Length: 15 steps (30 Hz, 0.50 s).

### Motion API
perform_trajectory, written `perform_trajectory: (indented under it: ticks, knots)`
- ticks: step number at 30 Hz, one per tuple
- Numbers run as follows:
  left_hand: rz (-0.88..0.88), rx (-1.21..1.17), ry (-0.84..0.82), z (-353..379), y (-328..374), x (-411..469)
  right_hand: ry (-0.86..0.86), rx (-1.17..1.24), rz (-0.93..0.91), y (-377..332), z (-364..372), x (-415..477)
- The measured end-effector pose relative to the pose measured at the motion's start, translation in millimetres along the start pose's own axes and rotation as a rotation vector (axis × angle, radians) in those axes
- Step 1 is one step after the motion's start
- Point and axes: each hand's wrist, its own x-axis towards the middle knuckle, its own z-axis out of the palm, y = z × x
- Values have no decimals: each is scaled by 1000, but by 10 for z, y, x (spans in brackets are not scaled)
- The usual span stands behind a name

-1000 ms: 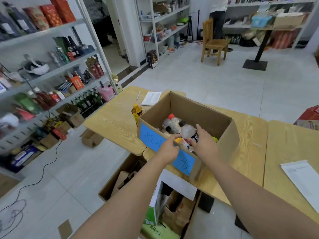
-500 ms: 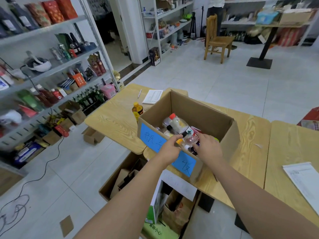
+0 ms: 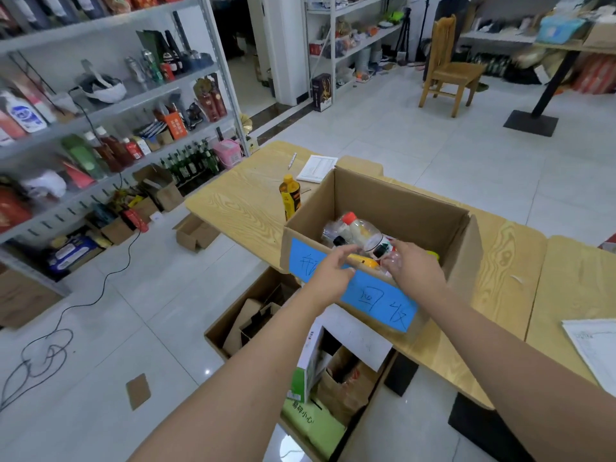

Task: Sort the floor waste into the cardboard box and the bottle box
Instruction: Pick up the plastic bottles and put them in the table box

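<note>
Left hand (image 3: pixel 333 273) has let go and spreads empty. One bottle box (image 3: pixel 400 208) stands on the table (image 3: pixel 240 201), one cardboard box (image 3: pixel 248 295) on the floor (image 3: pixel 160 295) below; right hand (image 3: pixel 415 273) curls among at least four bottles (image 3: pixel 358 228), grip unclear.

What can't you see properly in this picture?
Head view:
Right hand: fingertips hidden behind its own back; grip unclear.
Blue label: writing partly covered by left hand.
Bottle box: bottom buried under bottles.
Paper: cut off by right edge.
</note>
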Motion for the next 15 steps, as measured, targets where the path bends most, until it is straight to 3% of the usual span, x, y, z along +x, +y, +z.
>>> perform_trajectory:
  ticks: [9, 15]
  knots:
    - [30, -67, 187, -758, -271, -533, 53, 225, -177, -1322, 83, -157]
    - [20, -132, 332, -1583, -733, -1293, -70, 295, -251, -2359, 399, -582]
